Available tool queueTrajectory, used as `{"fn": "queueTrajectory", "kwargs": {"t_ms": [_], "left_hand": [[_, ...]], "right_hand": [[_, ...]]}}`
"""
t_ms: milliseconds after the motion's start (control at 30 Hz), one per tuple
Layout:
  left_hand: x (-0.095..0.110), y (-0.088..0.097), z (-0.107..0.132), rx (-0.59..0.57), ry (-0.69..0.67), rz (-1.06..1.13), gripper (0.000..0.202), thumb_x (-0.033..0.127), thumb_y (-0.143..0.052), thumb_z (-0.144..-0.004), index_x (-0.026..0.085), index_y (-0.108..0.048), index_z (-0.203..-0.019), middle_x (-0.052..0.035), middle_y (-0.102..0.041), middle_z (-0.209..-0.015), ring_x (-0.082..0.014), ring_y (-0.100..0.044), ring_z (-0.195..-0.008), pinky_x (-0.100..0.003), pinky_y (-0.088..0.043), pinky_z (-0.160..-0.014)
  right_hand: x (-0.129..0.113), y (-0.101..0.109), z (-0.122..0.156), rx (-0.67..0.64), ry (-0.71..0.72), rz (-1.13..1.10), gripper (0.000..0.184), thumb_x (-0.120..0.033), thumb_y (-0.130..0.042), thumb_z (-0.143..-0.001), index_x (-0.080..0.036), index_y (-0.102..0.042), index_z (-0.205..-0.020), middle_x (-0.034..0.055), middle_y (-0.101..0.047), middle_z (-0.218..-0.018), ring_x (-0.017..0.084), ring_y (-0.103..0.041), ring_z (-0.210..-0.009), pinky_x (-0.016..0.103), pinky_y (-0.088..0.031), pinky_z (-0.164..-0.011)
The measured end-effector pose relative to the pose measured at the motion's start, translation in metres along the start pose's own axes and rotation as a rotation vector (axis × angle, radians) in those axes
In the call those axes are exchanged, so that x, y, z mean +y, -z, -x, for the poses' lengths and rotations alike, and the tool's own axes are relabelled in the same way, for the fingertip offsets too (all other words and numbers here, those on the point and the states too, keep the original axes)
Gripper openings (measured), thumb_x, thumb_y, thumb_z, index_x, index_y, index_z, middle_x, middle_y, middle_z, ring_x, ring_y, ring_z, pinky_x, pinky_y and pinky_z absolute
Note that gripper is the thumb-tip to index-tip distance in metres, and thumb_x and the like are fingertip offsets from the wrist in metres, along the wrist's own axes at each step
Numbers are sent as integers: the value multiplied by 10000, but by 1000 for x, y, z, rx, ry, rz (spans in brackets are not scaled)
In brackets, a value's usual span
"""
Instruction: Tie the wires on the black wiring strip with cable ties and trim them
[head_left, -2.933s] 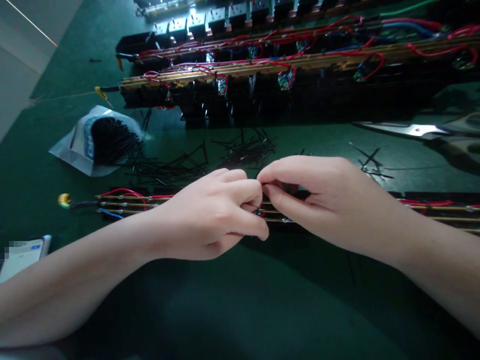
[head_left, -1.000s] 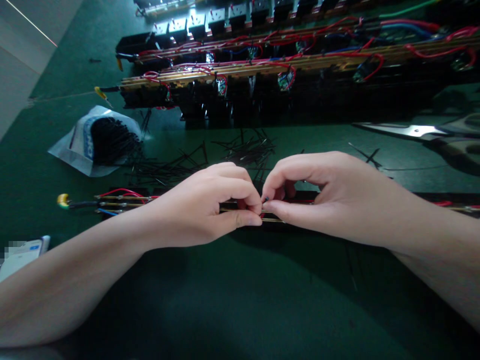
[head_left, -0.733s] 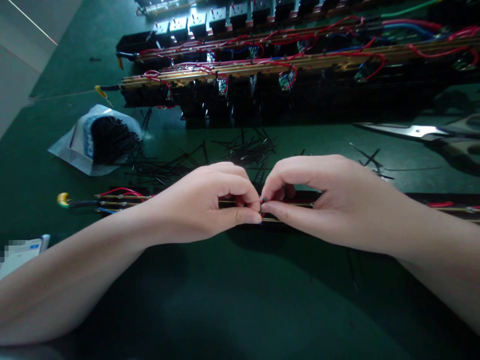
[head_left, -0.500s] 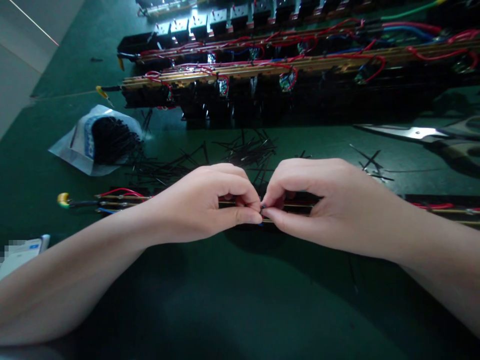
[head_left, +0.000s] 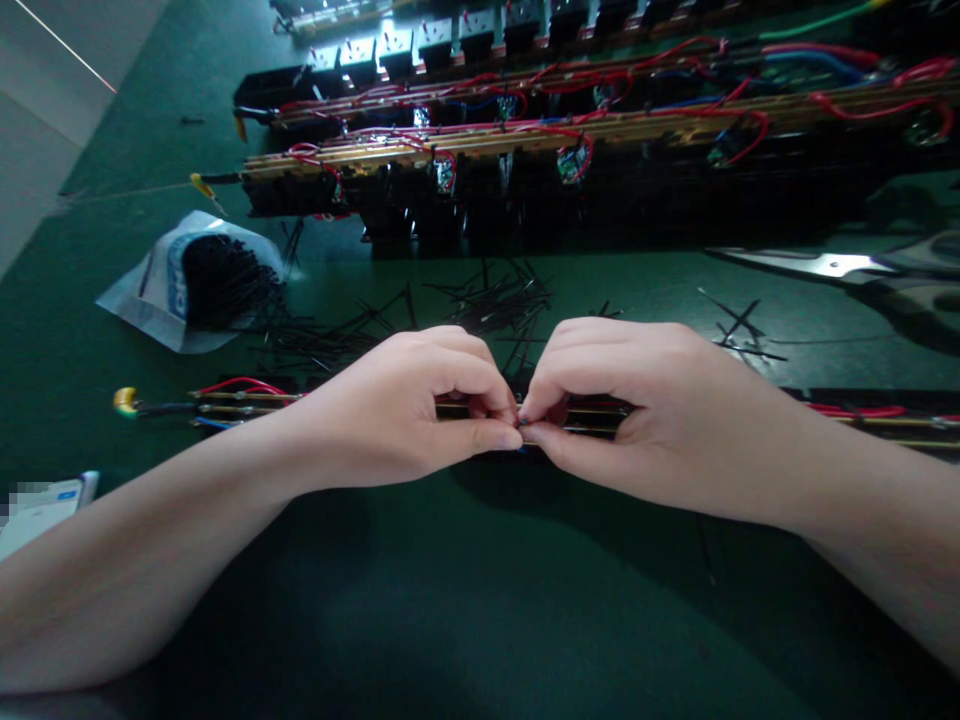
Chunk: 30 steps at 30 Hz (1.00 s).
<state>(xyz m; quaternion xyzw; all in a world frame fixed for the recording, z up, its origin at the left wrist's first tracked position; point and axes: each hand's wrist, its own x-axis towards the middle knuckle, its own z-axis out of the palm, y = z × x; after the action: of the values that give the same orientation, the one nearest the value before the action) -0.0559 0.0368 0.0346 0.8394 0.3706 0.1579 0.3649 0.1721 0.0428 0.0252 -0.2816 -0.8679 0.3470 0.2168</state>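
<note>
My left hand (head_left: 405, 405) and my right hand (head_left: 637, 415) meet at their fingertips over the near socket strip, with its brass-coloured rails and red wires (head_left: 247, 388). Each hand pinches, thumb against forefinger, at the same spot. A tiny dark piece shows between the fingertips, too small and covered to name. A bit of blue wire peeks out just below them. Both hands and forearms hide much of the strip's middle. Loose black cable ties (head_left: 491, 300) lie scattered just behind my hands.
An opened plastic bag (head_left: 154, 290) of black cable ties lies at left. Scissors (head_left: 840, 264) rest at right. More wired strips (head_left: 465, 150) run across the back. A yellow-taped wire end (head_left: 125, 401) sticks out left of the near strip. A phone-like white device (head_left: 56, 508) sits at lower left.
My right fingertips have shifted very slightly downward and closer to my left ones. Both hands keep pinching at the same place on the strip; nothing else has visibly moved.
</note>
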Motion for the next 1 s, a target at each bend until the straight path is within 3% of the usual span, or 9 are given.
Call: {"fn": "queueTrajectory", "kwargs": {"t_ms": [1000], "left_hand": [[-1,-1,0,-28,-24,-68,91,174,-658,-955,176,-719,-887,-4,-686,-873,-137,-625,-863,-233,-470,-762]], "right_hand": [[-2,0,1,-24,2,41,157,-181,-553,-912,-190,-660,-796,24,-671,-756,156,-578,-691,311,-410,-618]]}}
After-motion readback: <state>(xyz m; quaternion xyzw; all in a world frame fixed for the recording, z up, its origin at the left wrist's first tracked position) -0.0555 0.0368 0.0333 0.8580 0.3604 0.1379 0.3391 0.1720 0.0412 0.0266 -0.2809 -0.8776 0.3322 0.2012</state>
